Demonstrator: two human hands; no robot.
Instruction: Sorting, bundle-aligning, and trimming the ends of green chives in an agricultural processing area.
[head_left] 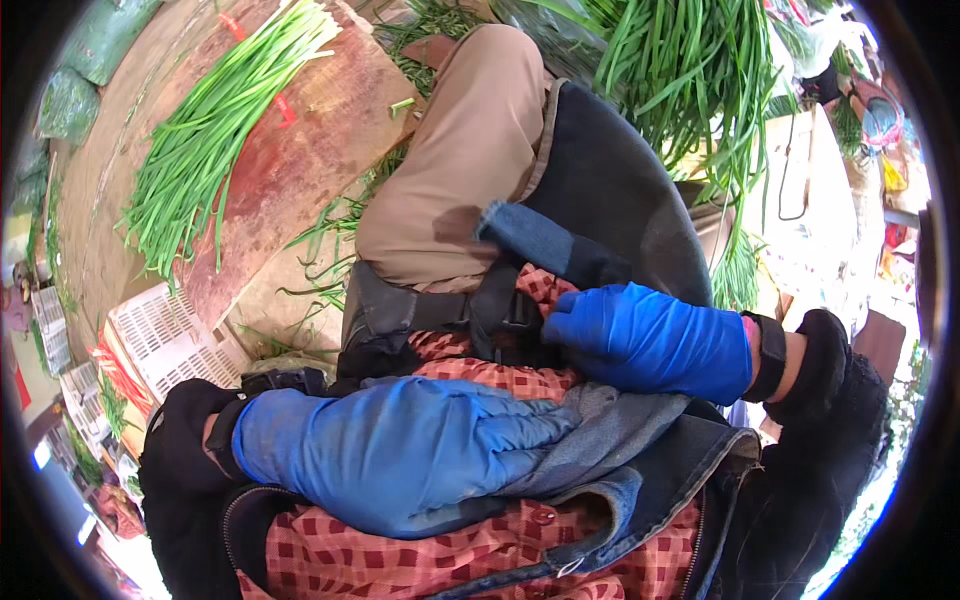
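Observation:
Both my hands wear blue gloves, held over the front of my red checked shirt (470, 555). My left hand (400, 450) lies across my waist, fingers together and closed on a gathered fold of grey-blue cloth (615, 425). To its upper right, my right hand (640, 335) is curled into a fist; what is inside it is hidden. A short denim strip (550, 243) juts out just beyond this fist, its far end blurred. Beside the right knuckles is a black strap with a buckle (518, 312). A dark apron-like cloth (620, 190) spreads past my right hand.
My bent knee in tan trousers (455, 150) rises ahead. At the far left, a bundle of green garlic chives (225, 140) lies on a reddish stained board (330, 130). More long green leaves (690, 80) hang at the far right. A white slotted crate (175, 335) stands left.

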